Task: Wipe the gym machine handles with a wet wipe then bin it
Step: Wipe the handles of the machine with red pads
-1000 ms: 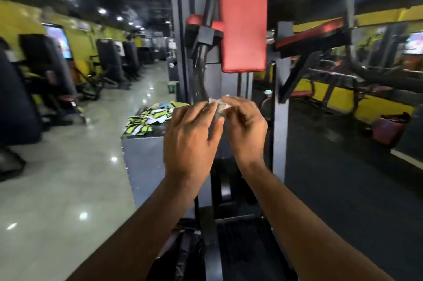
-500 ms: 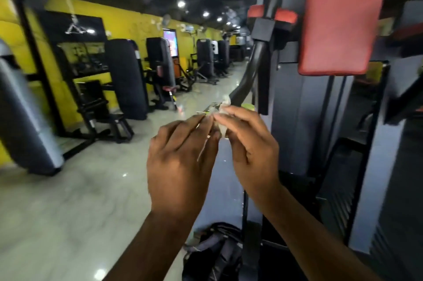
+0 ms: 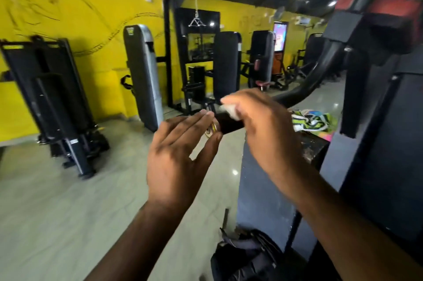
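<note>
The machine's black handle (image 3: pixel 229 123) juts out at centre, its curved black arm (image 3: pixel 313 79) rising to the right toward a red pad. My right hand (image 3: pixel 267 134) grips the white wet wipe (image 3: pixel 230 111) and presses it onto the top of the handle grip. My left hand (image 3: pixel 180 157) hovers just left of the handle's end cap, fingers straight and holding nothing. No bin is in view.
A dark block (image 3: pixel 274 180) beside the machine carries a green and white cloth (image 3: pixel 313 120). A black bag (image 3: pixel 247 257) lies on the floor below. Other black gym machines (image 3: pixel 52 97) line the yellow wall across the shiny floor (image 3: pixel 68 212).
My view swung left along the machine. Both hands were pulling the wipe apart; now my left hand has let go and my right hand has brought the wipe down onto the handle.
</note>
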